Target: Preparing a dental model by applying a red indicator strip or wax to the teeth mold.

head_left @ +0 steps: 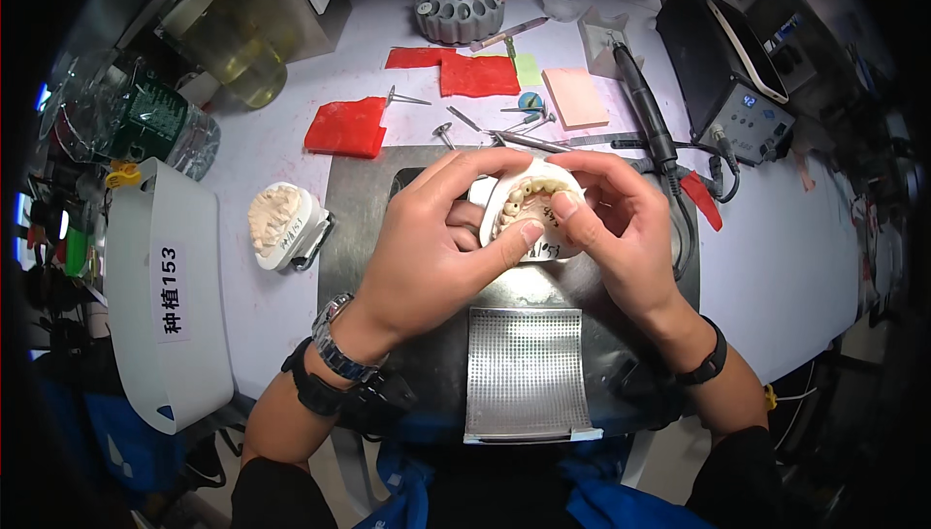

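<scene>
Two hands clasped round one white dental cast (531, 211) above grey metal plate (369, 209): left hand (436, 248) gripping from nine o'clock, right hand (616, 224) from three. Arch opening toward six, long axis nine-to-three. Second cast (281, 226) well apart at nine; bare plate edge between.

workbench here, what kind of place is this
Most likely a dental lab bench. Both hands hold a plaster model of teeth, a second tooth model sits to the left, and a rotary handpiece and red wax sheets lie behind.
</scene>
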Demonstrator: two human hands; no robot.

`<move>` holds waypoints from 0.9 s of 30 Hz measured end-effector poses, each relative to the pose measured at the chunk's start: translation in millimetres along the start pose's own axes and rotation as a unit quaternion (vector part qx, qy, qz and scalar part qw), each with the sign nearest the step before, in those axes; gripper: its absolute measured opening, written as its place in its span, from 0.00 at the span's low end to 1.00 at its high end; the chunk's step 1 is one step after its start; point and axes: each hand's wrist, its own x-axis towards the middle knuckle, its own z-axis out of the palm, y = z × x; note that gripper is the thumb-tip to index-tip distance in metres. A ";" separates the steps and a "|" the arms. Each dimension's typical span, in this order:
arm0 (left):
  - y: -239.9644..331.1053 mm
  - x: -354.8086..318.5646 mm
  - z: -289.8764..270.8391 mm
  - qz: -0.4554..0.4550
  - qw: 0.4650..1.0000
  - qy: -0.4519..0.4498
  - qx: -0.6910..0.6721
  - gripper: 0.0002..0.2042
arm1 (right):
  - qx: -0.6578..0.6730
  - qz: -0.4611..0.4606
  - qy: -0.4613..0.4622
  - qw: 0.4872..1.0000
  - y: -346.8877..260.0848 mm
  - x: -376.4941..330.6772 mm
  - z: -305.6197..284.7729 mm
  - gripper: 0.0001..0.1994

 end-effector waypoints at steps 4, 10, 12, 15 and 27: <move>-5.2 -1.0 4.8 0.025 0.995 0.014 0.091 0.20 | -0.154 -0.009 -0.009 0.988 3.6 0.8 -1.3 0.15; -12.6 -3.2 8.4 0.126 0.930 0.041 0.343 0.15 | -0.266 -0.045 -0.040 0.962 4.1 2.3 -0.4 0.16; -11.3 -4.2 6.5 0.116 0.907 0.040 0.404 0.15 | -0.263 -0.066 -0.046 0.961 6.1 4.2 0.0 0.16; -13.2 -4.0 7.9 0.104 0.916 0.060 0.382 0.15 | -0.266 -0.108 -0.062 0.956 9.7 5.2 -1.3 0.16; -25.5 2.4 11.0 0.143 0.937 0.051 0.315 0.11 | -0.320 -0.117 -0.039 0.939 7.8 2.1 1.1 0.11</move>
